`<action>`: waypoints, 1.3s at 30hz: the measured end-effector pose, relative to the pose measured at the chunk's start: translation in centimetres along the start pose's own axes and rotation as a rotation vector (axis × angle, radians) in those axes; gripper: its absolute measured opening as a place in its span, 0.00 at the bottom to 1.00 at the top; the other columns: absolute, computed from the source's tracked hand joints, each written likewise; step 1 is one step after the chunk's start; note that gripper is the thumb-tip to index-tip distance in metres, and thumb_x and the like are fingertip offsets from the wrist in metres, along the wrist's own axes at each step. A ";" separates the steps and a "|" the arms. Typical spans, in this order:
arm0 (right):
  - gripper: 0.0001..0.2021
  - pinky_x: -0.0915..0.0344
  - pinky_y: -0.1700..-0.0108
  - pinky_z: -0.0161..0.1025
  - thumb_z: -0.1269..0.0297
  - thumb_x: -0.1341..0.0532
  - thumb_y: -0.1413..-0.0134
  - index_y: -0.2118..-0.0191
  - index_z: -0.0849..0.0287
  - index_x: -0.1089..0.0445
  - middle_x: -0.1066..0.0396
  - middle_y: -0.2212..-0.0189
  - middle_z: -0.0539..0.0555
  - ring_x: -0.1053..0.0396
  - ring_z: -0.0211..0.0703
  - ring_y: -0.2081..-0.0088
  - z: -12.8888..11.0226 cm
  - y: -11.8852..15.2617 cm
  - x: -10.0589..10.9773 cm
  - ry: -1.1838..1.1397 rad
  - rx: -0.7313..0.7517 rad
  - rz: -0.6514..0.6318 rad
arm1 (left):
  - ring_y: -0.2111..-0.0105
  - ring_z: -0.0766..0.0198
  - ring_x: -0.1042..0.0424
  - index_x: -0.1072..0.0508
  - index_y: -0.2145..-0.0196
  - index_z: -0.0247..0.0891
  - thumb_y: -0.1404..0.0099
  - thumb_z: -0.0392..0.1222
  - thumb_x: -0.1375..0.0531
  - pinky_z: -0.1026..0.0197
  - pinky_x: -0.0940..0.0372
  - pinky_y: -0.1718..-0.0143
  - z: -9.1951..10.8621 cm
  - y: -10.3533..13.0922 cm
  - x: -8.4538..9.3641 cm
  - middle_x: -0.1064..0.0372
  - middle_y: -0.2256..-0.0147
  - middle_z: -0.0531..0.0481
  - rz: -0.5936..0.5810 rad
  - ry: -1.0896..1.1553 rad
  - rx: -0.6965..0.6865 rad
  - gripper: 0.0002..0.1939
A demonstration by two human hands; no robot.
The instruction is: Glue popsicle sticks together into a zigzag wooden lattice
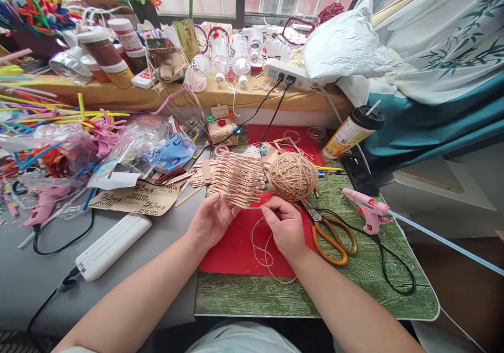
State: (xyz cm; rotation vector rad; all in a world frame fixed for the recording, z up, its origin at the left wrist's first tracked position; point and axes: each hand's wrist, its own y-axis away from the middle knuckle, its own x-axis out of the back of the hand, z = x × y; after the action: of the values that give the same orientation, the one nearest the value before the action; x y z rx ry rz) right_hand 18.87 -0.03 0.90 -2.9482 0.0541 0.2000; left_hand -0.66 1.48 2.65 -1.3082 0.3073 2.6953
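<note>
My left hand (212,219) is closed around the lower left corner of a stacked popsicle-stick box (238,179), tilted above the table. My right hand (285,224) pinches a strand of jute twine at the box's lower right corner. From there the loose twine (255,248) curls down over a red sheet (232,258). Just beyond my right hand sits a ball of twine (293,175). Scissors with orange handles (334,237) lie to the right of that hand.
A pink glue gun (368,208) with a long glue stick rests at the right, its cord looping below. A lidded cup (354,131) stands behind it. Sandpaper (137,198) and a white power strip (114,245) lie left. Bottles (240,56) line the sill.
</note>
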 end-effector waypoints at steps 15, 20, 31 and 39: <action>0.09 0.30 0.65 0.38 0.57 0.25 0.44 0.66 0.54 0.21 0.24 0.71 0.50 0.30 0.41 0.69 0.1 -0.3 -0.2 -0.059 -0.088 0.039 | 0.38 0.50 0.23 0.29 0.34 0.45 0.32 0.50 0.31 0.54 0.23 0.41 0.3 0.2 0.4 0.24 0.36 0.45 -0.015 0.082 0.069 0.32; 0.15 0.29 0.65 0.39 0.51 0.22 0.48 0.67 0.54 0.22 0.23 0.71 0.51 0.29 0.41 0.69 0.3 -0.3 -0.5 -0.103 -0.149 0.034 | 0.39 0.47 0.22 0.24 0.42 0.43 0.34 0.52 0.30 0.52 0.22 0.42 0.3 0.5 0.3 0.20 0.41 0.46 -0.035 0.114 0.124 0.25; 0.22 0.39 0.73 0.34 0.50 0.18 0.55 0.61 0.54 0.26 0.30 0.71 0.46 0.39 0.35 0.73 -0.2 -0.9 -0.5 -0.217 -0.315 0.010 | 0.36 0.49 0.23 0.34 0.29 0.44 0.30 0.53 0.33 0.53 0.25 0.37 0.4 0.3 0.9 0.23 0.37 0.45 -0.080 0.153 0.146 0.36; 0.24 0.55 0.80 0.29 0.50 0.17 0.55 0.61 0.56 0.25 0.34 0.76 0.42 0.52 0.28 0.80 0.0 -0.9 -0.5 -0.405 -0.490 -0.109 | 0.38 0.50 0.22 0.29 0.34 0.41 0.31 0.55 0.33 0.55 0.25 0.37 0.4 0.3 0.8 0.22 0.38 0.44 -0.040 0.150 0.158 0.32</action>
State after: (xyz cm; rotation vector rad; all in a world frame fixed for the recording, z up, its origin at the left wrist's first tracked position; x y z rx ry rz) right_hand 18.46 0.92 1.09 -3.2996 -0.2452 0.9046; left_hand -1.54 1.35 2.27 -1.4541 0.4939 2.4877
